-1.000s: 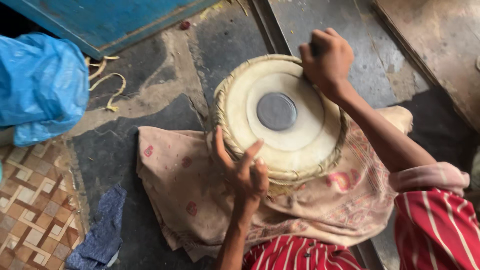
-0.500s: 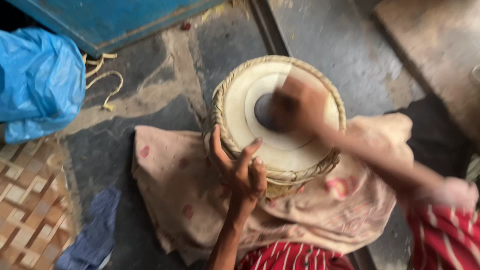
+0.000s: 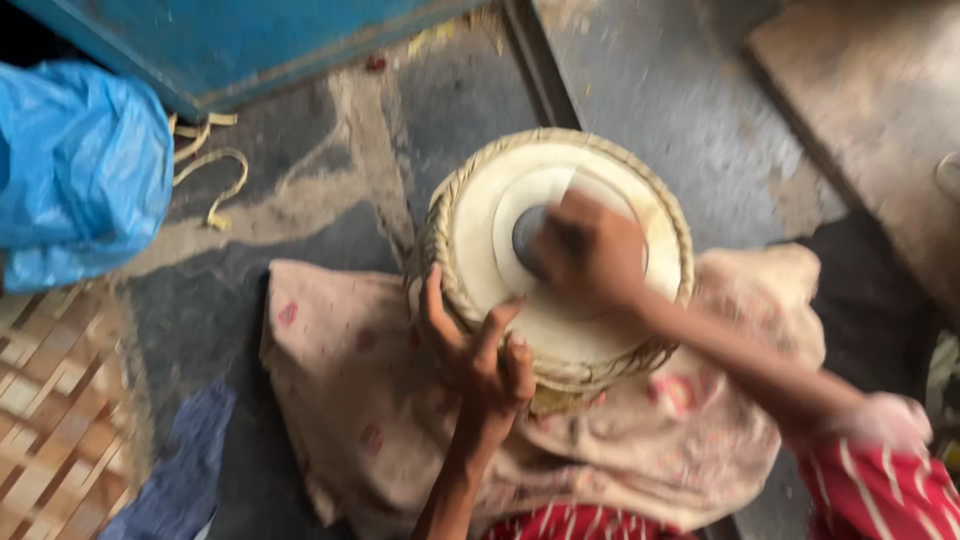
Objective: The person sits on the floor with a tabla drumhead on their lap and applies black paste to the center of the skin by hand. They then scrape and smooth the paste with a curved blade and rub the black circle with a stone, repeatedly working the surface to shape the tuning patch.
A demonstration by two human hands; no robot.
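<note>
- One tabla drum (image 3: pixel 560 330) stands upright on a pale pink patterned cloth (image 3: pixel 350 400) spread over the grey floor (image 3: pixel 650 90), with its round cream head facing up and a woven strap rim around the edge.
- The right hand (image 3: pixel 590 250) lies directly on top of the drum head, over the dark centre patch (image 3: pixel 528 232), which shows only partly at the hand's left edge.
- That hand is blurred; its fingers look curled in, but I cannot tell whether it holds something small or only presses on the skin.
- The left hand (image 3: pixel 480 350) sits at the drum's near left side, its fingers spread wide and hooked over the woven rim, touching the edge of the head and bracing the drum.
- Count: one drum, one cloth, two hands, both belonging to the same person.
- The right forearm comes in from the lower right, slanting up across the drum's near edge; a red sleeve with white stripes (image 3: pixel 880 490) shows at its base.
- The left forearm rises almost straight from the bottom edge, wrist bent slightly towards the drum.
- A blue plastic bag (image 3: pixel 80 170) lies well apart at the left, a woven mat (image 3: pixel 50 400) sits at the lower left, and a dark blue rag (image 3: pixel 180 470) lies just beside the mat.
</note>
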